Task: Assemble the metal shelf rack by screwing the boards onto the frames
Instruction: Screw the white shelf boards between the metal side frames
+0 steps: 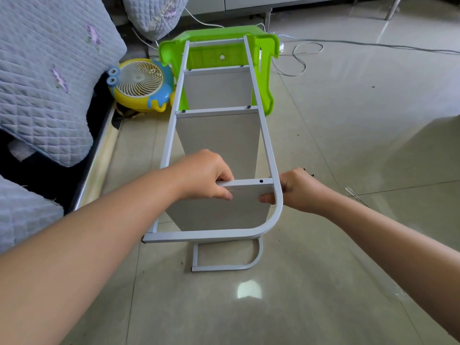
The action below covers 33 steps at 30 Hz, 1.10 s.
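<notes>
Grey quilted bedding (49,78) fills the far left, and just right of it a yellow-and-blue toy fan (140,84) sits on the tiled floor (348,145). Next comes the metal shelf rack (219,150), lying on its side in the middle of the floor with its far end against a green plastic stool (263,70). Two far boards (219,112) already show dark screw heads where they meet the upper frame (270,155).

The left hand (204,174) grips the near board (224,205) at its top edge, fingers curled over the crossbar and thumb pressed on the board's face. To its right, one dark spot, a screw or a bare hole (261,181), shows in the crossbar. The right hand (296,190) reaches around the frame's curved corner, its thumb on the board's face; its other fingers are hidden behind the tube, so how they lie cannot be told. Small dark specks (308,173), probably loose screws, lie on the floor just beyond that hand.

The step in hand looks like seating this last board against the frame. The next move likely calls for lining the board's holes up with the crossbar's, keeping one hand on the board while the other fetches a screw.
</notes>
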Motion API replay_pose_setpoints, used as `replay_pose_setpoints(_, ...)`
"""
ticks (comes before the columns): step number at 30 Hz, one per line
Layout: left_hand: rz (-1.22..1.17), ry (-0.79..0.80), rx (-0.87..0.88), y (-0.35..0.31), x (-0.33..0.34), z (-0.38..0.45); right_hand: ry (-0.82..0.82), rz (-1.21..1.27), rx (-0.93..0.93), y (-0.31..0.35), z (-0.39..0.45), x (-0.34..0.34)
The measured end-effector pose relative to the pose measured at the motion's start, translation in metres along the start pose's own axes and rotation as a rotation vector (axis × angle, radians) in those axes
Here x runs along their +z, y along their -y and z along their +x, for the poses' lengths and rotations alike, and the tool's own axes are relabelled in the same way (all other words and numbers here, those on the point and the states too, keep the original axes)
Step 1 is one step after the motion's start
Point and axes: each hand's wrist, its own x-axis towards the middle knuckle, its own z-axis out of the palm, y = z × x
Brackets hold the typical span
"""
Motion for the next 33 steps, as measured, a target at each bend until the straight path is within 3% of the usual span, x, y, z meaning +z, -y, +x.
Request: replay_pose_setpoints(33,0.116,-0.013,0.037,-0.0025,-0.0009,0.0042,-0.044,0.026,-0.036,-0.0049,-0.0013,0.0013)
